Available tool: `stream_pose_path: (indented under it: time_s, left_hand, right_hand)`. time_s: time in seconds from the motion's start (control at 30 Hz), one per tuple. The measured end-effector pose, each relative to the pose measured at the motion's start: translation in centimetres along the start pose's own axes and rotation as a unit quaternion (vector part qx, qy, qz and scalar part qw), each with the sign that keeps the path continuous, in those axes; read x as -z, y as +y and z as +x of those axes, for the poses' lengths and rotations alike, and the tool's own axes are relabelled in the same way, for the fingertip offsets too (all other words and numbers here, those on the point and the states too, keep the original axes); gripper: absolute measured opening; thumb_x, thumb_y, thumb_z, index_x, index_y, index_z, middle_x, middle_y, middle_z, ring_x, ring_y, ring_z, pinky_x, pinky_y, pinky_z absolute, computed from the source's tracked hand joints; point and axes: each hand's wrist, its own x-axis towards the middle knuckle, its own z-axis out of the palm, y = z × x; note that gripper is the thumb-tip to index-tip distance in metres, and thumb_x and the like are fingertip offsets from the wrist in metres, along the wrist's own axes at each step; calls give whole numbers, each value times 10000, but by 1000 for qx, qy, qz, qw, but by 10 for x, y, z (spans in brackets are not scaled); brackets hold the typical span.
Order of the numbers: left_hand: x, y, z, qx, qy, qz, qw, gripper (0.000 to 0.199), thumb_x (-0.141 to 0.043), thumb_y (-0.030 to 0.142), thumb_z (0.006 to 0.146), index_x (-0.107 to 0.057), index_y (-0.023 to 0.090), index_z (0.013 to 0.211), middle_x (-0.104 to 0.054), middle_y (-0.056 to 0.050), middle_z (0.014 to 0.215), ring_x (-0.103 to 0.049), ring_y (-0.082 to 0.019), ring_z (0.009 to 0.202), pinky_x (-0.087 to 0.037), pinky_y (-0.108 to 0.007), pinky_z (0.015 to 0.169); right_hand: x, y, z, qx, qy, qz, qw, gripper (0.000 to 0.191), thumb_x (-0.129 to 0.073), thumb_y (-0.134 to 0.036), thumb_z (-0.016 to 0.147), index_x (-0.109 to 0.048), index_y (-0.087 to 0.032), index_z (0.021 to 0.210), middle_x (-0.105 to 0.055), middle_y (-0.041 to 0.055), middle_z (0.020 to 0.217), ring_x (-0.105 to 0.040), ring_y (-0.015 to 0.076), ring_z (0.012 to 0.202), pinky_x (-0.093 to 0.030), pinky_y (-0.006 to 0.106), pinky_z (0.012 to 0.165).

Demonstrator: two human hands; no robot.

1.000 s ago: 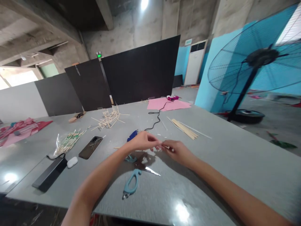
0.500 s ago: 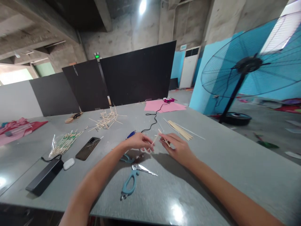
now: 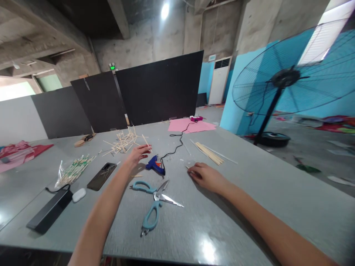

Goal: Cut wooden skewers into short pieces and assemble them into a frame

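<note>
My left hand (image 3: pixel 138 154) is raised over the table, its fingers closed on thin wooden sticks (image 3: pixel 145 140) that cross each other. Just beyond it stands a loose tangle of joined wooden sticks (image 3: pixel 126 141). Right of my left hand lies a blue glue gun (image 3: pixel 156 165) with an orange trigger. My right hand (image 3: pixel 203 175) rests low on the table, fingertips pinched; the pale end of a short wooden stick (image 3: pixel 187 167) pokes out, the rest hidden. Between my forearms, scissors (image 3: pixel 157 195) with light-blue handles lie spread open.
A bundle of bare sticks (image 3: pixel 209 153) lies beyond my right hand. Pink paper (image 3: pixel 177 125) and a magenta power strip (image 3: pixel 196 118) are at the back, joined by a black cord (image 3: pixel 177 147). Left are a phone (image 3: pixel 101 176), bagged sticks (image 3: pixel 76 169), a white case (image 3: pixel 79 195) and a black box (image 3: pixel 50 210).
My left hand has moved left and away, carrying crossed sticks towards the tangle and uncovering the glue gun. My right hand has come down slightly onto the table.
</note>
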Motion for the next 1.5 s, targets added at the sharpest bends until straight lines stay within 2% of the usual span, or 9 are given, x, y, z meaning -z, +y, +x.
stream_pose_path:
  time_s: [0.2, 0.3, 0.43, 0.57, 0.73, 0.87, 1.07, 1.27, 1.5]
  left_hand:
    - [16, -10, 5, -11, 15, 40, 999, 422, -904, 404, 693, -797, 178, 1033, -756, -118, 1020, -675, -199, 876, -497, -284, 754]
    - [23, -17, 8, -27, 52, 69, 996, 355, -912, 362, 680, -785, 181, 957, -757, -96, 959, -683, -198, 863, -495, -277, 722]
    - [35, -28, 11, -20, 109, -2, 994, 358, -942, 305, 628, -772, 161, 909, -771, -115, 1013, -699, -206, 916, -519, -262, 729]
    - [50, -38, 15, -6, 135, -62, 989, 379, -917, 356, 690, -753, 145, 959, -775, -142, 1060, -720, -220, 949, -566, -274, 749]
    - [62, -45, 21, 3, 159, -141, 977, 259, -869, 232, 775, -716, 130, 957, -784, -122, 987, -742, -181, 923, -589, -247, 805]
    - [64, -42, 21, 9, 151, -182, 972, 206, -788, 138, 838, -703, 129, 1025, -786, -130, 1039, -758, -179, 993, -595, -249, 881]
    - [62, -29, 11, -14, 65, -277, 959, 512, -594, -103, 768, -614, 75, 1247, -691, -245, 1338, -682, -259, 1275, -588, -266, 965]
    - [60, -24, 8, -40, 62, -281, 957, 323, -607, 7, 915, -610, 70, 1232, -685, -247, 1348, -653, -271, 1318, -584, -296, 1018]
    - [61, -27, 12, -46, 57, -254, 964, 286, -669, 47, 906, -656, 106, 1186, -702, -189, 1345, -659, -228, 1308, -580, -245, 1011]
  right_hand:
    - [-2, 2, 0, 4, -4, 5, 1000, 320, -468, -187, 961, -766, -192, 1079, -719, 129, 1039, -674, 266, 1000, -510, 369, 881]
    - [-4, 4, 0, 2, 2, 12, 1000, 332, -462, -193, 962, -755, -180, 1116, -723, 137, 1045, -680, 277, 1004, -514, 383, 887]
    - [-5, 5, 0, 1, 1, 11, 1000, 356, -444, -176, 964, -741, -180, 1159, -726, 136, 1075, -683, 274, 1029, -513, 385, 914]
    - [-6, 5, -1, -1, 4, 13, 1000, 352, -454, -171, 955, -741, -192, 1158, -728, 127, 1079, -681, 268, 1029, -512, 380, 914]
    - [-7, 6, 0, -2, 2, 22, 1000, 345, -451, -178, 969, -736, -187, 1163, -727, 129, 1104, -679, 265, 1041, -506, 379, 930]
    - [-7, 6, 0, -5, -8, 29, 1000, 345, -449, -186, 973, -736, -177, 1165, -724, 137, 1120, -677, 267, 1049, -504, 381, 935]
    - [-6, 6, 0, -9, -8, 38, 999, 359, -441, -192, 975, -741, -183, 1172, -722, 133, 1110, -682, 261, 1029, -506, 369, 921]
    - [-9, 8, 0, -6, -1, 39, 999, 345, -457, -190, 975, -737, -190, 1177, -722, 125, 1109, -680, 254, 1034, -499, 347, 911]
    - [-9, 7, 0, -12, -5, 43, 999, 344, -455, -183, 973, -731, -184, 1178, -721, 128, 1108, -678, 253, 1034, -499, 342, 908]
